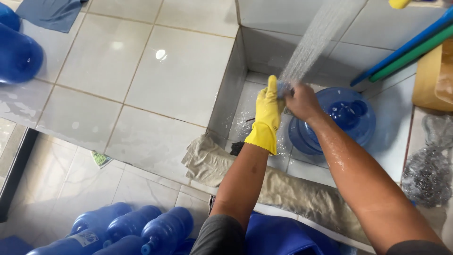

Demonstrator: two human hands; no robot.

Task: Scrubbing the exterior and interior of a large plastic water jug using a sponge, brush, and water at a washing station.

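My left hand (268, 111) wears a yellow rubber glove and is raised upright under a spray of water (311, 40). My bare right hand (301, 100) is closed around a small bluish object (282, 87), pressed against the glove's fingers. What the object is cannot be told. Both hands are above a sunken tiled wash basin (245, 101). A large blue water jug (347, 118) stands in the basin just right of my hands, its neck pointing up.
A beige cloth (288, 189) drapes over the basin's front edge. Several blue jugs (137, 226) lie at the bottom left, and another blue jug (16, 54) at the upper left. Blue and green poles (406, 49) lean at the right. A steel scrubber (427, 172) sits right.
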